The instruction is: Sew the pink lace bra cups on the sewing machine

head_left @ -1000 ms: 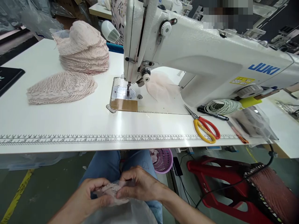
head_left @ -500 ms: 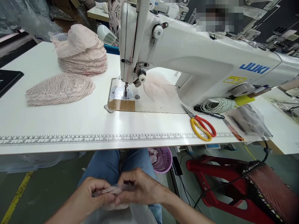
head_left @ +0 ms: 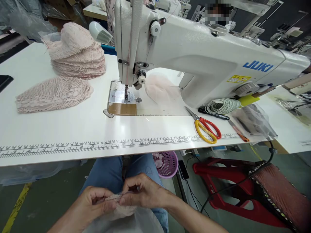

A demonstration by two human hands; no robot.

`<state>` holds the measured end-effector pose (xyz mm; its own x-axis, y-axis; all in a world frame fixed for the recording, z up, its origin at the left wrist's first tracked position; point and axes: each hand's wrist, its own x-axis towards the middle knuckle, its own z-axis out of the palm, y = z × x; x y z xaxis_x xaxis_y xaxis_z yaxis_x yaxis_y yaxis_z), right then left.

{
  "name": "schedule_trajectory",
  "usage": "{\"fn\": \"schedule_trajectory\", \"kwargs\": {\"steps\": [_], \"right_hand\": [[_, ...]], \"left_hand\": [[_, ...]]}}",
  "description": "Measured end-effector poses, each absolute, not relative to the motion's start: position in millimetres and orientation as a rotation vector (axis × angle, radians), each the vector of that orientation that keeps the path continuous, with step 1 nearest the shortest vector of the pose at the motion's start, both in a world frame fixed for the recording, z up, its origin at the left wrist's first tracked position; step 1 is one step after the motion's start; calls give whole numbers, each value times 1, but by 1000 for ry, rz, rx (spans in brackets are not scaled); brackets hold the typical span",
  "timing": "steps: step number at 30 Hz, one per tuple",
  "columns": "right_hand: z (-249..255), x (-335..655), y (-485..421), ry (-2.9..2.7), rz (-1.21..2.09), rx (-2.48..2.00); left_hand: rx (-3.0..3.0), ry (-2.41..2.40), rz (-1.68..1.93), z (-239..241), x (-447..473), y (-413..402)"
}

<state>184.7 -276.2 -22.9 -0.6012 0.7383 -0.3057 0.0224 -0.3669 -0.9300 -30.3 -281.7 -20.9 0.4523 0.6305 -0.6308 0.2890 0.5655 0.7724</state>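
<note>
Below the table edge, over my lap, my left hand (head_left: pixel 93 204) and my right hand (head_left: pixel 143 192) both pinch a small pink lace piece (head_left: pixel 114 198). Their fingertips meet on its upper edge. A clear plastic bag (head_left: pixel 131 221) lies on my lap under the lace. Ahead on the white table (head_left: pixel 73 129) stands a white JUKI sewing machine (head_left: pixel 194 55), its needle (head_left: pixel 126 90) over the metal plate. A sheer pink fabric piece (head_left: pixel 160 92) lies under the machine's arm.
Two stacks of pink lace pieces, a tall one (head_left: pixel 75 51) and a flat one (head_left: pixel 52 94), sit at the left. Red-and-yellow scissors (head_left: pixel 206 127), coiled white cord (head_left: pixel 222 105) and a plastic bag (head_left: pixel 252 123) lie right. A purple basket (head_left: pixel 167 163) and a red stool (head_left: pixel 243 191) stand below.
My hands stay in my lap working the lace piece, fingers drawing closer together along its edge. The view has shifted slightly to the right.
</note>
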Motion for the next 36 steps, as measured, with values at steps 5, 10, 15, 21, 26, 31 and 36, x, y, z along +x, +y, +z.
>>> {"fn": "schedule_trajectory", "kwargs": {"steps": [5,10,15,21,26,31,36], "right_hand": [[-25,195,-276,-1497,2031,-938],[-27,196,-277,-1467,2088,-963],[-23,194,-278,-1632,1978,-953],[-12,190,-280,-1927,1685,-1001],[-8,187,-283,-2042,1642,-1074],[-1,187,-282,-2096,1656,-1118],[4,188,-280,-2063,1709,-1182]], "left_hand": [[911,1087,253,-16,-33,-276],[847,1092,254,-16,-37,-277],[961,1076,223,-19,-44,-276],[1053,1052,154,-17,-49,-274],[1015,1143,218,4,-40,-276],[976,1112,270,4,-37,-279],[1079,1164,248,-9,-41,-282]]}}
